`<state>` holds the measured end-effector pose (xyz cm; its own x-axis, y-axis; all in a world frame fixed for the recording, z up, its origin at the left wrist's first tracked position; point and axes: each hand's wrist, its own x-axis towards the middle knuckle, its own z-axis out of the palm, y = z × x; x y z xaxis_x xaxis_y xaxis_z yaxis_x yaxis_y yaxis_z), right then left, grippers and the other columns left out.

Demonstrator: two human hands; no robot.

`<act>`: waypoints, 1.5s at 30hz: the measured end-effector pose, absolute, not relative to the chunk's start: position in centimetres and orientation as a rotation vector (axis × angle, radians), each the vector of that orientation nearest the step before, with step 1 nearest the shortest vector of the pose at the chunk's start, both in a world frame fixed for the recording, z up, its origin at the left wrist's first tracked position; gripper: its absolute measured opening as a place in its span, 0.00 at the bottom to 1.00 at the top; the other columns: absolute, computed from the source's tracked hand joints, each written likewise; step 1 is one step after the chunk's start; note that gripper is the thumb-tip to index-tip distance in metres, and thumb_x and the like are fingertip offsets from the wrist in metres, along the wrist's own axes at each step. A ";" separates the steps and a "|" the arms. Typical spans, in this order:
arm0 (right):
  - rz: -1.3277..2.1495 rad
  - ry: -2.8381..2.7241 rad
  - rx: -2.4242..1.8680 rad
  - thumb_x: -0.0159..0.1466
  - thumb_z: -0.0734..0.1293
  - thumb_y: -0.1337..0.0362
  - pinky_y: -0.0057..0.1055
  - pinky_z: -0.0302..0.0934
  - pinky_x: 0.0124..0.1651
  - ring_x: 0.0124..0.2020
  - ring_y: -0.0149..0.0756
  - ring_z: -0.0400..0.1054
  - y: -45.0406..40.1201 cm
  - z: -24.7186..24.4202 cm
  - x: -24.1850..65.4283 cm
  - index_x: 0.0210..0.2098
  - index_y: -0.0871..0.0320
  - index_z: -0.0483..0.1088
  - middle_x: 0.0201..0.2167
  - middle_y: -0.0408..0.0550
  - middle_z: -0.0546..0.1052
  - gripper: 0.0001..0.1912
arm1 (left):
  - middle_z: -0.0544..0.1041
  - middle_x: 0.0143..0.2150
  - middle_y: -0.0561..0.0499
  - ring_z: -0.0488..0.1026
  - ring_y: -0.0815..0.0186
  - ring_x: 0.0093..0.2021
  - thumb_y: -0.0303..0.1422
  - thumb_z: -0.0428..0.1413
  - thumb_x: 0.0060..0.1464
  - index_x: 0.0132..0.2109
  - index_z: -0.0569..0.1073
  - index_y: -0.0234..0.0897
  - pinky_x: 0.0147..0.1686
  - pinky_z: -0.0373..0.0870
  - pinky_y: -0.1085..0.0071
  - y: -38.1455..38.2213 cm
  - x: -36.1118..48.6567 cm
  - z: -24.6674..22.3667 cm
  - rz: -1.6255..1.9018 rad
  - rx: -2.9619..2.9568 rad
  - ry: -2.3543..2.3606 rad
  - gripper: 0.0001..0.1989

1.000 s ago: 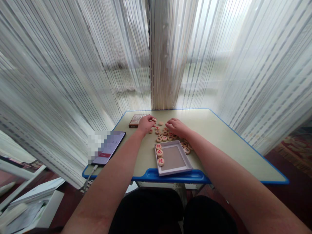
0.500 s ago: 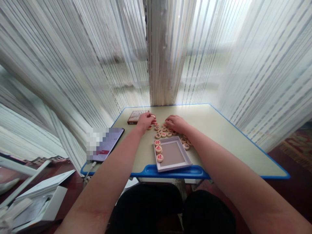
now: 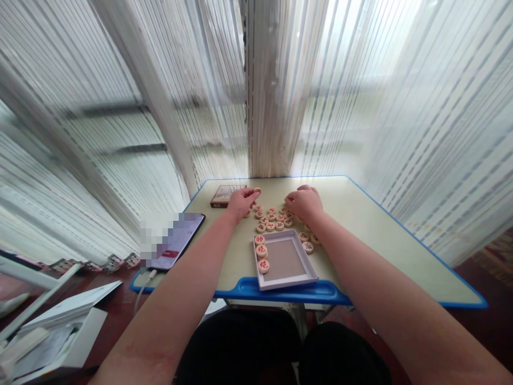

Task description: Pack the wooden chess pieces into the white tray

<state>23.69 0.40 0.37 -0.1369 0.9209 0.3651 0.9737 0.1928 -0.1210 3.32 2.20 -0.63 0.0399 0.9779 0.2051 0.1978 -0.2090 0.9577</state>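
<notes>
My left hand [image 3: 242, 203] pinches a round wooden game piece [image 3: 257, 191] between thumb and fingers, beside the printed box lid. My right hand [image 3: 305, 202] is bent over the far right side of the loose pieces; whatever its fingers hold, if anything, is hidden. Several loose pieces [image 3: 279, 225] with red or black characters lie between and below the hands, some partly under the right forearm. Close to the front edge rests a shallow white box [image 3: 287, 284], with red-marked pieces [image 3: 261, 251] along its left wall.
The printed box lid [image 3: 224, 194] lies at the back left of the blue-edged table [image 3: 371, 240]. A tablet [image 3: 180, 240] with a white cable [image 3: 144, 287] sits at the left edge. On the floor at left is an open white box [image 3: 86, 337].
My right hand has moved right, away from my left hand, uncovering more pieces. The piece in my left hand shows more clearly. The view has shifted slightly.
</notes>
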 end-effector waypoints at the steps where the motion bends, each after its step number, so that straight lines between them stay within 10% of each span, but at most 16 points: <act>1: -0.232 -2.127 -1.774 0.61 0.57 0.62 0.40 0.50 0.51 0.46 0.46 0.62 0.4 0.4 23.8 0.35 0.57 0.78 0.31 0.55 0.78 0.18 | 0.70 0.21 0.55 0.63 0.76 0.19 0.34 0.58 0.47 0.37 0.75 0.32 0.17 0.59 0.80 2.4 3.2 -0.7 1.284 1.539 1.220 0.10; 9: -0.209 -2.124 -1.803 0.62 0.58 0.61 0.37 0.55 0.47 0.45 0.44 0.65 0.5 0.3 24.3 0.44 0.54 0.75 0.36 0.55 0.77 0.17 | 0.78 0.36 0.48 0.72 0.72 0.26 0.29 0.55 0.50 0.50 0.70 0.33 0.25 0.67 0.76 3.3 2.4 -1.2 1.375 1.558 1.233 0.18; 14: -0.209 -2.122 -1.777 0.61 0.59 0.61 0.37 0.57 0.47 0.46 0.44 0.64 0.7 0.1 24.4 0.41 0.53 0.77 0.36 0.53 0.78 0.16 | 0.79 0.35 0.47 0.74 0.66 0.37 0.35 0.56 0.50 0.40 0.75 0.35 0.39 0.68 0.72 3.8 1.8 -1.6 1.372 1.899 1.422 0.11; 22: -0.163 -2.175 -1.782 0.56 0.62 0.60 0.35 0.59 0.47 0.47 0.45 0.63 0.6 0.1 25.0 0.32 0.53 0.79 0.30 0.49 0.79 0.13 | 0.78 0.38 0.46 0.72 0.61 0.38 0.39 0.52 0.54 0.39 0.77 0.38 0.41 0.65 0.69 2.8 1.9 -0.9 1.037 2.376 1.561 0.12; 45: -0.031 -2.438 -1.619 0.65 0.51 0.51 0.46 0.50 0.55 0.53 0.46 0.60 0.0 -0.5 23.3 0.52 0.44 0.68 0.55 0.40 0.69 0.22 | 0.79 0.39 0.45 0.73 0.60 0.41 0.40 0.50 0.55 0.42 0.77 0.37 0.45 0.66 0.67 3.1 2.6 -0.8 0.673 2.417 1.757 0.16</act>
